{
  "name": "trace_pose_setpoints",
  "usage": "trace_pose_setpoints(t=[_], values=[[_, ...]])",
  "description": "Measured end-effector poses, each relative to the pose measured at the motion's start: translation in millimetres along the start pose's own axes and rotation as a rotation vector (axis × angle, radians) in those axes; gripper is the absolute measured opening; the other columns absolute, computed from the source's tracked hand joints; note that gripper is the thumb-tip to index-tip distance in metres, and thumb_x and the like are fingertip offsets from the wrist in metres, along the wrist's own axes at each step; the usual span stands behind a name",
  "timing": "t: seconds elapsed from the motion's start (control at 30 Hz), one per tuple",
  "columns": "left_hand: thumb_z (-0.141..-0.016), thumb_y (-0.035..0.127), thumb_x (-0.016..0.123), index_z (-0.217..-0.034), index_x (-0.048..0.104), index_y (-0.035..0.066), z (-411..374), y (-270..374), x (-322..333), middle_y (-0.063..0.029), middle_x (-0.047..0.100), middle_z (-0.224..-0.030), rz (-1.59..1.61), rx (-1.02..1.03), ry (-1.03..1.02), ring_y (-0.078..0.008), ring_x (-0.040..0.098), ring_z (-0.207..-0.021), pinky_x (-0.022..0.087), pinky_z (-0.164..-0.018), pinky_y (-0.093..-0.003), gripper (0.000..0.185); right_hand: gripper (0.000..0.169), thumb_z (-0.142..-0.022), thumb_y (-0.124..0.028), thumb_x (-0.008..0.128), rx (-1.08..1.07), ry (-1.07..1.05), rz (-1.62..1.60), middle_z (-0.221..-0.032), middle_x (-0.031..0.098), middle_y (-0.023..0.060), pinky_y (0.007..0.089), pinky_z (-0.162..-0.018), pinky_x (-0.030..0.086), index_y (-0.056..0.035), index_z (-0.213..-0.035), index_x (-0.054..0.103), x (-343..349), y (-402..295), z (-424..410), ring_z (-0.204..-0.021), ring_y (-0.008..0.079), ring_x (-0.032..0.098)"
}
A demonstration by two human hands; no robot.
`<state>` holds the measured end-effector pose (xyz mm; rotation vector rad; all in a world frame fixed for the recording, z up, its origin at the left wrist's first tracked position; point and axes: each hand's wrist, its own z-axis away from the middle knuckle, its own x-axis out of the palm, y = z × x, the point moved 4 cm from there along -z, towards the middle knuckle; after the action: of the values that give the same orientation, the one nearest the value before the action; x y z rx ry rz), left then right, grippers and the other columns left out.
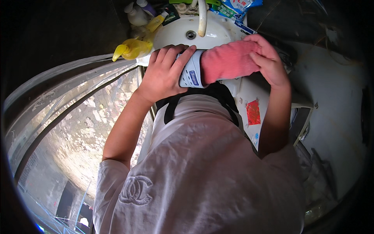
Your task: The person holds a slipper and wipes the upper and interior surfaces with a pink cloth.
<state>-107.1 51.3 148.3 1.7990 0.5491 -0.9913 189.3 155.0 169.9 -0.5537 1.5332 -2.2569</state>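
My left hand [165,70] grips a light blue slide slipper [191,78] from the left, its fingers wrapped over the strap. The strap has dark slots and a blue patch with writing. A pink cloth [228,61] covers the slipper to the right of the strap, with a thin bluish edge showing beneath it. My right hand [270,63] clasps the cloth's right end, thumb on the near side. Both hands hold these in front of a white washbasin [169,30]. Whatever lies under the cloth is mostly hidden.
A curved faucet spout [202,19] hangs over the basin. On its left stand a yellow pump bottle [136,49], a pale pump bottle [136,15] and a yellow tube [157,22]. A blue plastic package [238,7] lies at back right. A window [87,122] borders the left.
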Motion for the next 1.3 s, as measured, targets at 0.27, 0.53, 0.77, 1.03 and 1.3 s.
trace_pose_setpoints(t=[0.27,0.53,0.77,1.03,1.3], values=[[-0.050,0.022,0.100,-0.164,0.051,0.013,5.7,4.0,9.4,-0.0129,0.062,-0.147,-0.013,-0.090,0.075,-0.0381,0.060,-0.132,0.047,-0.110,-0.0516,0.125,0.032,-0.112,-0.002,0.057,-0.007,0.033,0.393,-0.118,0.072,0.0078,0.0313,-0.093,0.058,-0.0070,-0.143,0.062,34.9,-9.5,13.7,-0.107,0.0141,0.069],[-0.050,0.021,0.100,-0.165,0.050,0.013,8.1,1.6,1.0,-0.0128,0.062,-0.146,-0.020,-0.133,0.067,-0.0384,0.060,-0.131,0.047,-0.111,-0.0516,0.126,0.053,-0.101,-0.012,0.081,-0.309,0.132,0.894,-0.133,0.071,0.0121,0.0413,-0.103,0.058,-0.0110,-0.151,0.063,30.6,-21.5,17.3,-0.120,0.0300,0.073],[-0.049,0.021,0.100,-0.164,0.052,0.013,0.6,7.0,7.5,-0.0139,0.062,-0.147,-0.024,-0.071,0.048,-0.0386,0.060,-0.130,0.046,-0.111,-0.0513,0.125,0.044,-0.107,0.001,0.072,0.169,-0.225,0.039,-0.134,0.071,0.0081,0.0345,-0.096,0.065,-0.0020,-0.149,0.060,55.3,12.6,12.6,-0.118,0.0152,0.072],[-0.050,0.021,0.100,-0.165,0.051,0.012,0.1,8.8,-0.1,-0.0149,0.061,-0.147,0.038,-0.104,0.027,-0.0392,0.060,-0.131,0.046,-0.114,-0.0509,0.124,0.038,-0.103,-0.007,0.081,-0.065,-0.009,0.288,-0.128,0.075,0.0114,0.0333,-0.090,0.066,-0.0035,-0.138,0.067,44.5,1.2,18.6,-0.107,0.0168,0.076],[-0.052,0.019,0.099,-0.165,0.050,0.013,-3.8,4.0,-9.5,-0.0150,0.062,-0.148,0.057,-0.100,-0.035,-0.0401,0.060,-0.134,0.047,-0.115,-0.0521,0.123,0.070,-0.073,-0.017,0.096,-0.537,-0.065,1.222,-0.136,0.070,0.0001,0.0435,-0.106,0.058,-0.0226,-0.140,0.077,59.0,-29.8,16.3,-0.123,0.0307,0.063]])
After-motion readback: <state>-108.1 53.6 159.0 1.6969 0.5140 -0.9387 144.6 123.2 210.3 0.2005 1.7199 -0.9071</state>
